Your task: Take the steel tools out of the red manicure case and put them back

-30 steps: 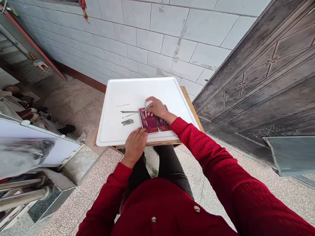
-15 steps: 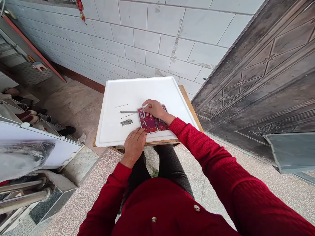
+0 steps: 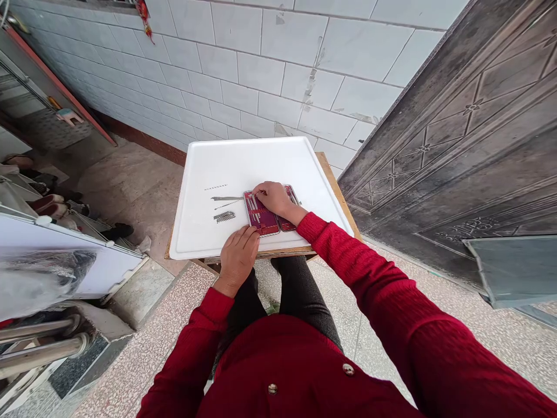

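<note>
Soft, diffuse light nearly bleaches the white board (image 3: 226, 162), while wide-angle distortion stretches the outer edges.

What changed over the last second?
The right hand moved slightly left and lower over the left half of the open case. The pale piece its fingers held up earlier no longer shows clearly; whether it's been let go can't be seen.

Unchanged: left hand by the case's near-left corner, loose metal tools on the white board.
</note>
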The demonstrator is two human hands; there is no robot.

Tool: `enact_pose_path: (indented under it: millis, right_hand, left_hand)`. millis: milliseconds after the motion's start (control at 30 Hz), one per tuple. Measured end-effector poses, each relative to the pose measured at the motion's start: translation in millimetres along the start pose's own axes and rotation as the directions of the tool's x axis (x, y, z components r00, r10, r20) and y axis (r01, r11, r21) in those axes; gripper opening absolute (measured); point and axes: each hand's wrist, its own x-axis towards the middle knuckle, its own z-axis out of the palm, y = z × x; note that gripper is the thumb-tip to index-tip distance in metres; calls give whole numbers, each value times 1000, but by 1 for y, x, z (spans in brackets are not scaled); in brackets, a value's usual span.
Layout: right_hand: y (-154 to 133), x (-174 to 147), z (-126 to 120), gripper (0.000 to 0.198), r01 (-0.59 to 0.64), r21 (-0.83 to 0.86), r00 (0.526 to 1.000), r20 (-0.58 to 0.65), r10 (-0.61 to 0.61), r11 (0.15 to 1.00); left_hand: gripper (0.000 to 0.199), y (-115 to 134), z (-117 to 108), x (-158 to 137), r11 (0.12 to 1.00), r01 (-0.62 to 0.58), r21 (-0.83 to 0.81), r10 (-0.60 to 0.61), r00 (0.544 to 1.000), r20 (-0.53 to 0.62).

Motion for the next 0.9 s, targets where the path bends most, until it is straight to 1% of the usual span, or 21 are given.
enact_pose_path:
  millis: [100, 267, 333, 433, 533, 667, 800, 900]
  right_hand:
    - [0, -4, 1, 29, 21, -61, 1000, 20, -20, 998]
    - [-3, -8, 4, 30, 86, -173, 996, 53, -78, 981]
    - [-5, -11, 2, 30, 92, -193, 995, 51, -84, 977]
    - [-6, -19, -4, 26, 101, -167, 995, 30, -98, 981]
    - [-4, -33, -13, 21, 166, -95, 985, 68, -160, 982]
    - [4, -46, -17, 30, 251, -72, 964, 105, -243, 965]
    - [10, -46, -14, 37, 247, -66, 964, 117, -239, 967]
    - [11, -44, -11, 38, 233, -68, 966, 131, -222, 970]
  left_hand:
    - [22, -1, 1, -1, 1000, -7, 3, 7, 1000, -13]
    - [28, -2, 3, -2, 999, 10, -33, -9, 1000, 16]
    - [28, -2, 3, -2, 999, 11, -36, -11, 1000, 15]
    - [26, -2, 3, -2, 1000, 5, -23, -5, 1000, 3]
    - [25, -2, 3, -2, 1000, 5, -22, -5, 1000, -1]
    - [29, -2, 4, -3, 999, 24, -48, -22, 999, 23]
    - [28, -3, 4, -3, 999, 30, -45, -29, 999, 20]
    - [27, -2, 4, -3, 999, 29, -43, -28, 999, 18]
